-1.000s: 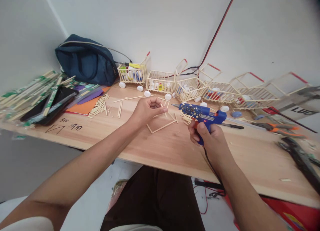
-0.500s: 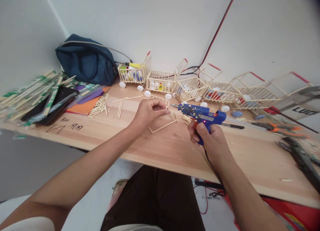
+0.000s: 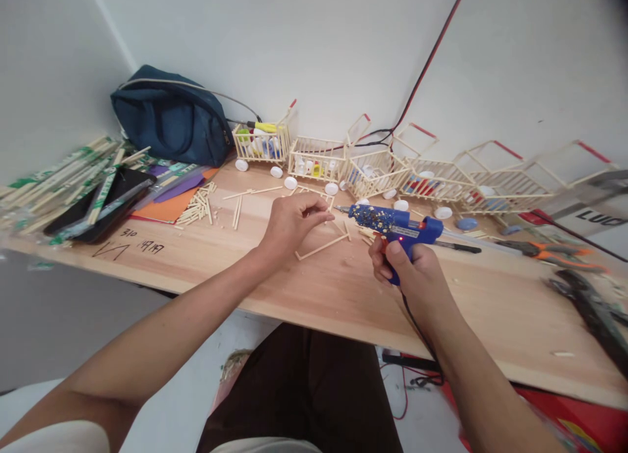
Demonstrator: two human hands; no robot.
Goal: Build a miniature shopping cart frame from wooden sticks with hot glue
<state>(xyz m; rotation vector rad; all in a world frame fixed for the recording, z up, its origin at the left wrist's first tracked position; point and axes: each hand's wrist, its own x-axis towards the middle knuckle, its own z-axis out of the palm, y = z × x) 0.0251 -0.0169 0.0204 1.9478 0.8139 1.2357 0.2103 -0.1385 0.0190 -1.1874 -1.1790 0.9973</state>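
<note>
The right hand (image 3: 411, 273) grips a speckled blue plastic glue gun (image 3: 392, 225). The left hand (image 3: 292, 223), pinched narrow, overhangs thin wooden sticks (image 3: 321, 245).

We read "310" and what looks like "47147" handwritten on the table (image 3: 343, 289), we make out "LUO" on a white card (image 3: 586, 219) at right.

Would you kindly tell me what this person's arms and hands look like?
The left hand and right hand are ungloved, with no ring or watch visible. Both forearms are bare; a pale sleeve shows at the left upper arm.
</note>
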